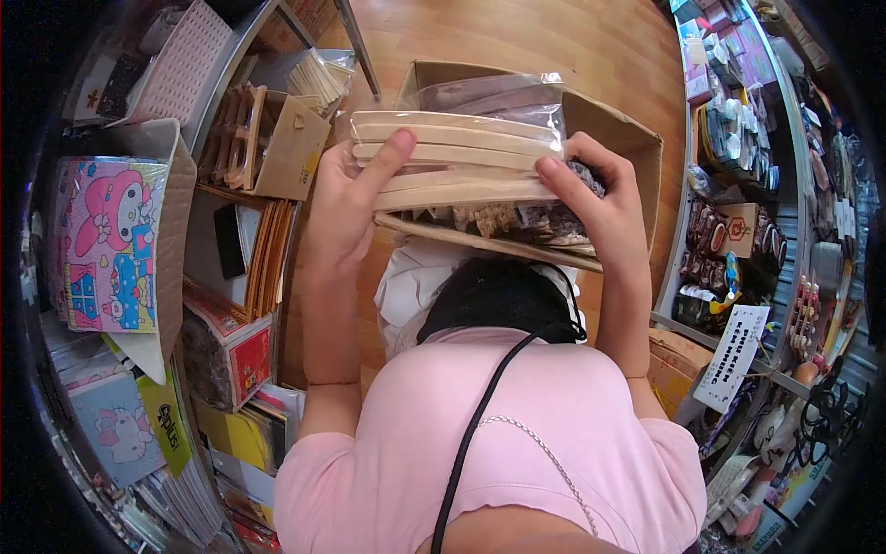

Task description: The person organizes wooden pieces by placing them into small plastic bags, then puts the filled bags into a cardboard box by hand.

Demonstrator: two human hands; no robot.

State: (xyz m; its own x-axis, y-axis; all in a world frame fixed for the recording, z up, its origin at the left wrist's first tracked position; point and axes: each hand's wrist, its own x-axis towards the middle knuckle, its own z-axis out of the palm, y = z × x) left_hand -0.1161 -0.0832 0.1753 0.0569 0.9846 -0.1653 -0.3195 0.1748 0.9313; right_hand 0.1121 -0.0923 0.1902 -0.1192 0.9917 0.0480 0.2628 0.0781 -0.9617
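Several pale wooden strips [457, 134], slightly bowed and stacked in clear plastic wrapping, are held up in front of me. My left hand [355, 189] grips their left end, its thumb lying across the front. At the other end, my right hand [602, 194] is closed on the same bundle with its thumb pressed on the edge. The fingers behind the strips are mostly hidden. Below and behind the bundle stands an open cardboard box [632, 138], with brown and dark wrapped items [503, 220] inside. Loose clear plastic [498, 90] rises above the strips.
Shelving on the left bears a small box of wooden pieces [291, 148], a pink basket [185, 60] and a colourful cartoon package [111, 245]. A phone-like black object [229, 242] lies on a lower shelf. Packed shelves [738, 120] line the right side. Wooden flooring [489, 37] shows between them.
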